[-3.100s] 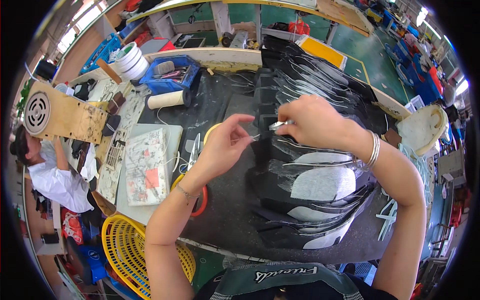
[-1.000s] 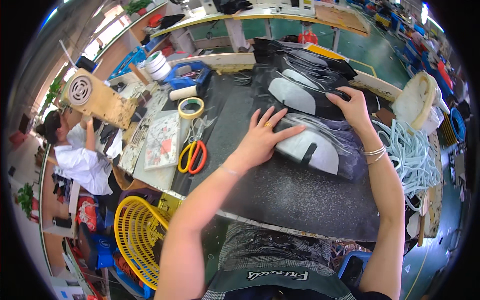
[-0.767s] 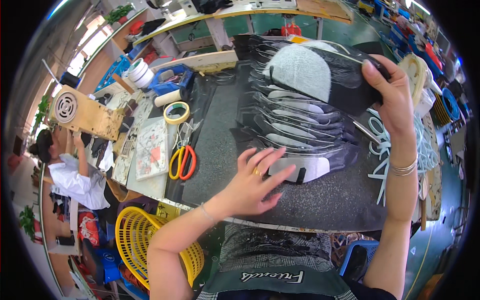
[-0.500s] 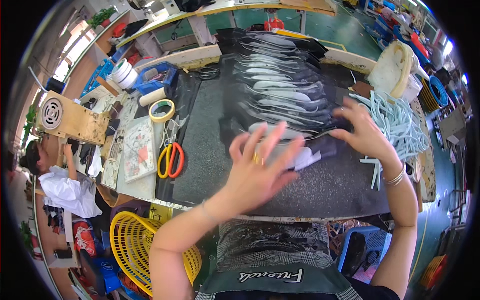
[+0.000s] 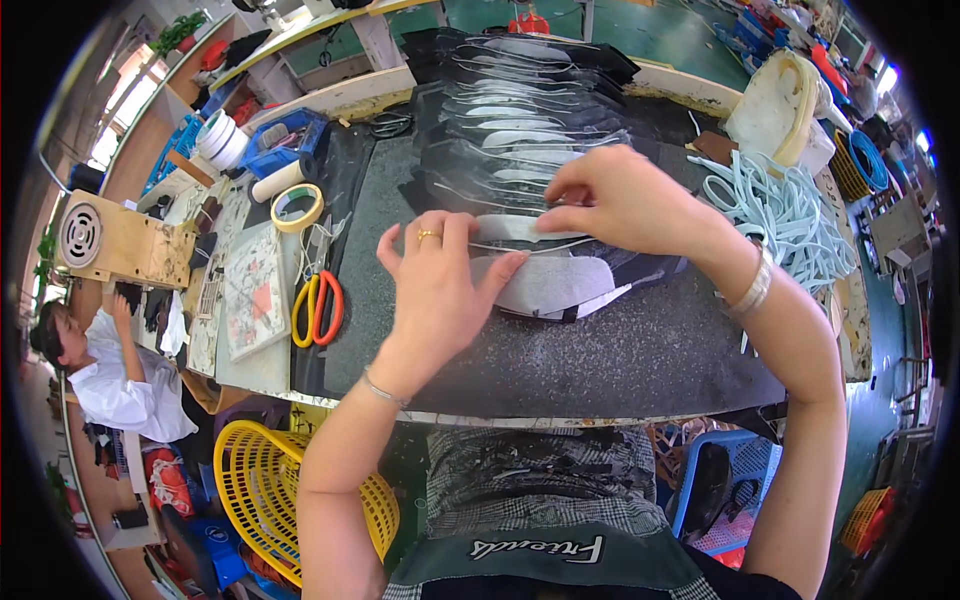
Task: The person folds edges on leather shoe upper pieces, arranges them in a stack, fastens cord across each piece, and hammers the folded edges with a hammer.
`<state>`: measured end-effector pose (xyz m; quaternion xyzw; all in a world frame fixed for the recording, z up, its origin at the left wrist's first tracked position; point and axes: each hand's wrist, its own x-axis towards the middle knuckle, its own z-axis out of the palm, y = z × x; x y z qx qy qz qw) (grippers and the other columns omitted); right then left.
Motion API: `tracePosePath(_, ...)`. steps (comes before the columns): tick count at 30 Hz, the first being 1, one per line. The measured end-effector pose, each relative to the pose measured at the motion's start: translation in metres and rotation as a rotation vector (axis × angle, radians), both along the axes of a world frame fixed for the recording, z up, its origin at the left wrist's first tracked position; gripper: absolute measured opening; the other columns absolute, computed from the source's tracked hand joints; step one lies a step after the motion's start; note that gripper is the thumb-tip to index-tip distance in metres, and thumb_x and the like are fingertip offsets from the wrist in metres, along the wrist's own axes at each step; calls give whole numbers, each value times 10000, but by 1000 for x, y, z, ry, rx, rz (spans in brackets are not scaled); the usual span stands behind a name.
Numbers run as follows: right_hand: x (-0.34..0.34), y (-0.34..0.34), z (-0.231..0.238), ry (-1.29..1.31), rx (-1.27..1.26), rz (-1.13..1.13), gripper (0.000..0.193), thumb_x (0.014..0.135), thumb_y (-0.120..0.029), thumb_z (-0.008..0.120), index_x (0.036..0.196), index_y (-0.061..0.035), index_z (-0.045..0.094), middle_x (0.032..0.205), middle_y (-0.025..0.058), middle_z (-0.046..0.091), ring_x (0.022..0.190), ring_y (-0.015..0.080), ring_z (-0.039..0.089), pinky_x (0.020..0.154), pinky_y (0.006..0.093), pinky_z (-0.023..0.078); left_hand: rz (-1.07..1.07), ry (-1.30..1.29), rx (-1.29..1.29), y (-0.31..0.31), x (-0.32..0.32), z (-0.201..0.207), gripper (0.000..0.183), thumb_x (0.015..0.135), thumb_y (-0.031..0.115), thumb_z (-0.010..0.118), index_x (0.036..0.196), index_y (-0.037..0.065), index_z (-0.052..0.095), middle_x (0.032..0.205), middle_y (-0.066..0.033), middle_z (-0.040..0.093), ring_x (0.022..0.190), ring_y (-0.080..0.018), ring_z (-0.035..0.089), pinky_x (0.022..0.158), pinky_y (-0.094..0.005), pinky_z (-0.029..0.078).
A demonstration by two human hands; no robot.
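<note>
A row of overlapping black, flat cut pieces with grey-white oval patches [image 5: 517,127] runs away from me over the dark work mat [image 5: 640,365]. My left hand [image 5: 432,290] lies at the near left end of the row, fingers apart and bent, its thumb by the nearest grey-white patch [image 5: 558,284]. Over the row's near right part, my right hand [image 5: 630,205] has its thumb and fingertips drawn together close above another pale patch [image 5: 515,228]. Whatever sits in that pinch is too small to make out.
Light blue strips [image 5: 775,225] lie heaped at the right, near a whitish machine part [image 5: 772,105]. Scissors [image 5: 317,308], a tape roll [image 5: 297,208] and a blue tray [image 5: 280,140] are at the left. Below the table edge stands a yellow basket [image 5: 258,490]. A person [image 5: 130,375] sits far left.
My left hand has moved left and settled by the nearest piece. My right hand has come left over the row and closed its fingertips. The view has shifted slightly.
</note>
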<state>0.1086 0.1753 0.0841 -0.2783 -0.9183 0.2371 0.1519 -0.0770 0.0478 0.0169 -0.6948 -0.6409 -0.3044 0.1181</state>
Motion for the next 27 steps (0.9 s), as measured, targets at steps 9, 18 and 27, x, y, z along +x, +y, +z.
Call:
tracePosePath(9, -3, 77, -28, -109, 117, -178, 311, 791, -243, 744, 966, 6, 678, 887, 167, 684, 811, 284, 664, 763, 367, 514, -1143, -317, -90, -103, 61, 69, 353, 744, 303, 725, 584, 119, 469, 582, -18, 451, 486, -171, 451, 470, -318, 338)
tracePosePath(18, 114, 117, -82, -307, 80, -358, 466, 793, -121, 684, 1202, 29, 519, 1133, 188, 623, 1030, 245, 603, 893, 349, 469, -379, -242, -606, -60, 36, -12, 395, 806, 209, 725, 1127, 19, 598, 977, -148, 607, 872, -331, 607, 785, -410, 490)
tracePosePath(27, 137, 84, -53, -475, 334, -610, 297, 818, -132, 654, 1089, -20, 610, 897, 226, 664, 883, 372, 658, 723, 446, 519, -527, -877, -1198, 2, 107, -19, 208, 838, 126, 677, 955, -43, 647, 772, -139, 658, 722, -327, 638, 701, -410, 493)
